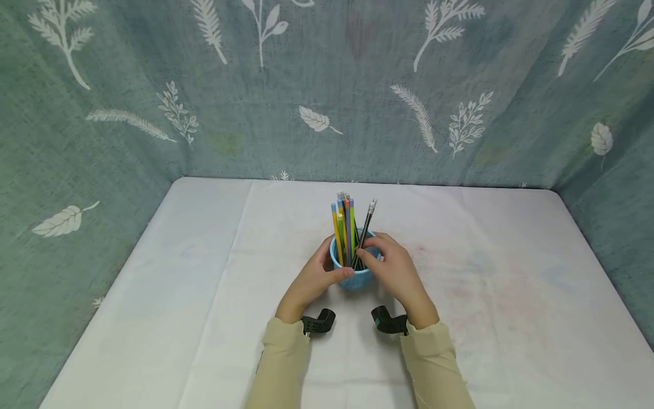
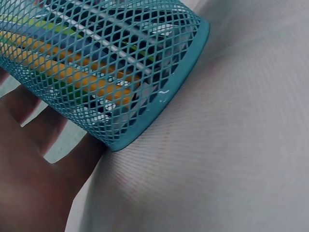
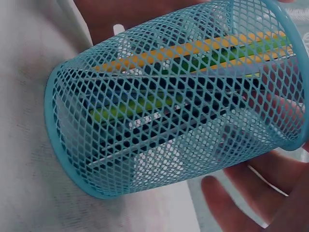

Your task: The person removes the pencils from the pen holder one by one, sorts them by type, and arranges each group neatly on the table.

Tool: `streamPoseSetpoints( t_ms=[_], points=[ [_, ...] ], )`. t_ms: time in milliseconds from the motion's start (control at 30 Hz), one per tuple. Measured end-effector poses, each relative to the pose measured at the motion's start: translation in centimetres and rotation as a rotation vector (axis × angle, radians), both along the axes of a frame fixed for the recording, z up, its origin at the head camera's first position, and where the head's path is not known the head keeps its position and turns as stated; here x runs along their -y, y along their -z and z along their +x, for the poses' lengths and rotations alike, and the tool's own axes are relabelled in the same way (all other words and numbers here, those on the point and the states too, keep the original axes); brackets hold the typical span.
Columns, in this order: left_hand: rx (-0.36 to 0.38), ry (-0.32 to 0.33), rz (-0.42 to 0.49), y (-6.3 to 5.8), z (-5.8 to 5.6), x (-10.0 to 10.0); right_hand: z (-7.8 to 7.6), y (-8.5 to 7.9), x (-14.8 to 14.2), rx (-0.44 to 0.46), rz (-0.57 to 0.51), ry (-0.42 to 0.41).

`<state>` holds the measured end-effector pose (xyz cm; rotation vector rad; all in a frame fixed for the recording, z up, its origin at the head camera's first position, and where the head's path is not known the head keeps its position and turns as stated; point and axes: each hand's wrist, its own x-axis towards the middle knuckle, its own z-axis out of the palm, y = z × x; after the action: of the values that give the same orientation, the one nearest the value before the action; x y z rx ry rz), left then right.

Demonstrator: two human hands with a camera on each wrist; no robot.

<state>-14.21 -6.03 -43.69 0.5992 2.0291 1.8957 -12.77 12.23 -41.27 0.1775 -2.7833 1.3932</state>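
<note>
A light blue mesh pencil cup (image 1: 357,279) stands upright on the white-covered table, filled with several colored pencils (image 1: 349,227). My left hand (image 1: 311,281) grips its left side, thumb lying along the front rim; the left wrist view shows those fingers (image 2: 77,162) against the mesh near the base. At the cup's right, my right hand (image 1: 395,272) pinches black pencils (image 1: 366,223) between thumb and forefinger, low near the rim. These lean right, apart from the yellow, green and purple ones. Through the mesh (image 3: 159,140) in the right wrist view, the pencils' lower parts show inside.
A white cloth (image 1: 511,318) covers the table around the cup. Behind it and at both sides hangs a grey-green curtain (image 1: 357,142) with white leaf prints. Each wrist carries a black camera mount, such as the left one (image 1: 319,322).
</note>
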Motion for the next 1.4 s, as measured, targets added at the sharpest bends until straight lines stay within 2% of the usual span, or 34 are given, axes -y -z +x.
streamPoseSetpoints(
  t_ms=[233, 300, 333, 467, 533, 633, 767, 900, 967, 1033, 1100, 1133, 1267, 1400],
  points=[
    [-0.002, -0.031, -0.021, 0.0, -0.1, -0.2, 0.0, -0.2, -1.4, -0.005, -0.219, 0.069],
    [-0.001, -0.041, -0.017, 0.0, 0.0, -0.3, -0.3, 0.4, -1.9, -0.039, -0.296, 0.083],
    [0.0, -0.044, -0.012, 0.1, 0.1, -0.3, -0.7, 1.1, -2.5, -0.071, -0.346, 0.074],
    [0.001, -0.047, 0.009, 0.2, 0.3, -0.5, -1.4, 2.4, -3.8, -0.174, -0.522, 0.046],
    [0.001, -0.042, 0.015, 0.3, 0.3, -0.7, -1.5, 2.5, -4.3, -0.203, -0.604, 0.055],
    [-0.001, -0.03, 0.022, 0.5, 0.1, -1.0, -1.4, 2.2, -4.6, -0.216, -0.711, 0.118],
    [0.002, -0.033, -0.049, 0.9, -0.5, -0.9, -2.7, 4.7, -5.5, -0.227, -0.824, 0.175],
    [0.001, -0.041, -0.138, 1.0, -0.8, -0.2, -3.8, 6.8, -5.9, -0.227, -0.852, 0.169],
    [-0.004, -0.043, -0.149, 0.7, -0.7, 0.0, -3.3, 5.9, -5.8, -0.217, -0.839, 0.179],
    [-0.005, -0.045, -0.121, 0.2, -0.6, 0.0, -2.6, 4.5, -5.6, -0.208, -0.847, 0.184],
    [-0.01, -0.048, -0.095, -0.4, -0.4, 0.0, -2.5, 4.2, -5.9, -0.206, -0.863, 0.182],
    [-0.017, -0.049, -0.08, -0.8, -0.3, -0.1, -2.4, 4.0, -6.0, -0.203, -0.837, 0.199],
    [-0.034, -0.043, -0.062, -1.7, 0.1, -0.3, -3.2, 6.1, -7.4, -0.183, -0.806, 0.199],
    [-0.026, -0.053, -0.068, -1.7, 0.2, -0.5, -3.4, 7.3, -8.0, -0.136, -0.655, 0.203]
  ],
)
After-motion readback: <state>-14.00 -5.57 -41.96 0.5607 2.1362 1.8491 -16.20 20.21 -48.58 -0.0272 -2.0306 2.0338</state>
